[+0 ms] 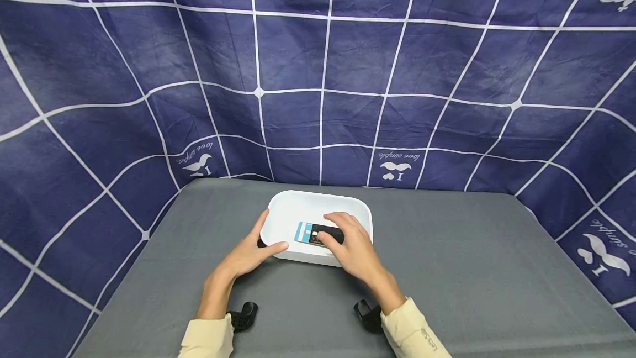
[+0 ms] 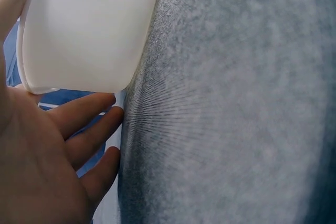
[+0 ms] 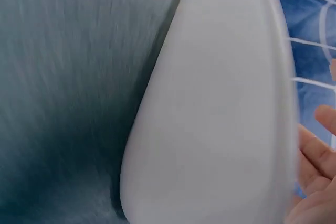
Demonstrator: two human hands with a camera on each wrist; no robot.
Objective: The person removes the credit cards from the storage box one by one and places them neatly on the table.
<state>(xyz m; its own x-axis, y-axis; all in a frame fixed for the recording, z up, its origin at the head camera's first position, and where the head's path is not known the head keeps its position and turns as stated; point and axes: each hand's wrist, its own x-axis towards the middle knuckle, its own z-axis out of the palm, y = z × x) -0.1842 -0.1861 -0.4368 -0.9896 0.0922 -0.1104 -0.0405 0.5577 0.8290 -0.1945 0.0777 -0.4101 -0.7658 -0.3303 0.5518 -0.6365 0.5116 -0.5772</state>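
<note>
White tray (image 1: pixel 288 209), hands (image 1: pixel 245 254) (image 1: pixel 355 250) angled inward, left on rim (image 1: pixel 320 194) (right over cards (image 1: pixel 308 233))

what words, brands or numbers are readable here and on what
"love simple": upside down, three times on the blue curtain
"I": beside a heart and moustache there, same prints
Black card: lettering partly covered, too small
Right sleeve: lettering too small

Left hand (image 1: pixel 247 253): thumb, fingers spread apart | Right hand (image 1: pixel 355 246): palm down, fingers bent
</note>
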